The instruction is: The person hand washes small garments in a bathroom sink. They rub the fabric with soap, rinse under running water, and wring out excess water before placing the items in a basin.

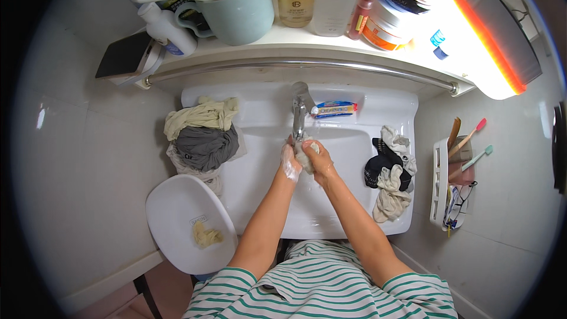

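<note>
Beneath the spout of the chrome faucet [299, 113], my two hands meet over the white sink [261, 186]. My right hand [320, 160] grips a wet, pale bunched cloth [305, 156], perhaps a sock. Against the cloth's other side, my left hand [290, 161] holds on, with white lather over its back and wrist; its fingers are partly hidden. Water drops show around the hands. On the sink's right ledge lie black socks [380, 164] and crumpled off-white socks [392, 197]. A grey garment [207, 147] and a pale yellow garment [201, 117] are heaped on the left ledge.
A soap packet [335, 109] lies behind the faucet. At the lower left, a white basin [168, 217] holds a small yellowish cloth [206, 235]. A metal rail [266, 63] and a shelf with a mug [241, 9] and bottles cross above. A toothbrush rack [439, 186] hangs right.
</note>
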`<state>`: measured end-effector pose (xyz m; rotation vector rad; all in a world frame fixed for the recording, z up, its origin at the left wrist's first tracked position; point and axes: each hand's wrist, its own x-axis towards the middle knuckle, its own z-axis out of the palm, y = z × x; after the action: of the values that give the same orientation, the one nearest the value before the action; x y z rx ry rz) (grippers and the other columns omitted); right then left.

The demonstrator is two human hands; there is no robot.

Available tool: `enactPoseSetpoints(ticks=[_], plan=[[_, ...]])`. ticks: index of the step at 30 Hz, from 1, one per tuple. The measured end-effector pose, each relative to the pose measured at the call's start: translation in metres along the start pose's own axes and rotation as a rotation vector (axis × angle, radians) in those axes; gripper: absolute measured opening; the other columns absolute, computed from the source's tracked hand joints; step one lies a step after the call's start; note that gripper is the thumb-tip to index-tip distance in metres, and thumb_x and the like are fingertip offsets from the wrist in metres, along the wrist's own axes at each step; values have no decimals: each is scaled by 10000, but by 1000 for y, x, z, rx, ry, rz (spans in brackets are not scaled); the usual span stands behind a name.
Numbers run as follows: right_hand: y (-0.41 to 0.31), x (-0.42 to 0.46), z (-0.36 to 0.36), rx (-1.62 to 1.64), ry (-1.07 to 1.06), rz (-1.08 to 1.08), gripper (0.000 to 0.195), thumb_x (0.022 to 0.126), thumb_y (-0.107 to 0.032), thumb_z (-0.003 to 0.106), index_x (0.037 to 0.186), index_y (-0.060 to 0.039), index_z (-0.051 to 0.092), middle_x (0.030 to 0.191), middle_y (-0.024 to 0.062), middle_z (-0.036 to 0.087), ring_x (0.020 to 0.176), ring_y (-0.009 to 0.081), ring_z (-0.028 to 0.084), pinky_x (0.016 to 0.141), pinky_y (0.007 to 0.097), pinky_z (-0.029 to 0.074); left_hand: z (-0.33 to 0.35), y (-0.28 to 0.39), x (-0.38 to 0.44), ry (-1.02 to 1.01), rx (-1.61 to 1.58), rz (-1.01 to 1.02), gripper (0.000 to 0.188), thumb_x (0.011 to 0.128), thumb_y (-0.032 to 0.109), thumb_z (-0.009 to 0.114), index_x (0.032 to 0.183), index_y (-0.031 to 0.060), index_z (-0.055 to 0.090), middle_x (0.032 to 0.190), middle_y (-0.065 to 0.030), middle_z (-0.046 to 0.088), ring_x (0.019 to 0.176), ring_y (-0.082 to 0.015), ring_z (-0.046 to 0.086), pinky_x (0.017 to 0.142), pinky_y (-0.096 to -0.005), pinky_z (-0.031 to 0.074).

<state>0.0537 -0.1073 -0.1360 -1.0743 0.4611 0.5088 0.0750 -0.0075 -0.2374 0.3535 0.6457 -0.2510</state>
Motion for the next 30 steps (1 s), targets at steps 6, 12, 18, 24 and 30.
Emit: enactPoseSetpoints(ticks=[6,12,18,24,30], plan=[[7,-50,9,-543,5,-473,130,793,-156,585,859,-46,567,798,46,591,730,134,542,673,266,439,-6,-19,18,-165,24,-178,217,874,296,433,837,127,564,826,-66,597,652,-221,559,575,-325,470],[4,-25,10,-1056,58,-763,168,788,-209,596,870,-63,588,853,118,602,762,243,583,691,301,447,-9,-16,9,-96,27,-200,274,880,351,420,956,118,542,948,-82,574,794,-245,564,696,-361,472],[31,55,-16,-404,214,-277,184,827,-229,547,883,-56,573,847,106,616,752,219,599,669,348,475,35,-8,-36,252,26,-108,350,890,387,422,1050,94,525,1066,-99,554,948,-263,564,825,-412,463],[46,63,-3,441,5,210,233,860,-225,502,1029,-68,529,923,92,596,808,225,590,726,367,499,-6,1,-53,80,61,117,380,887,343,464,1140,61,481,1146,-98,519,1056,-255,509,901,-416,410],[56,28,0,-448,4,-438,383,809,-189,558,1170,-83,489,1012,155,559,900,290,550,793,406,445,18,15,-60,153,79,-20,407,817,431,556,1023,81,532,998,-56,560,955,-209,538,838,-360,438]])
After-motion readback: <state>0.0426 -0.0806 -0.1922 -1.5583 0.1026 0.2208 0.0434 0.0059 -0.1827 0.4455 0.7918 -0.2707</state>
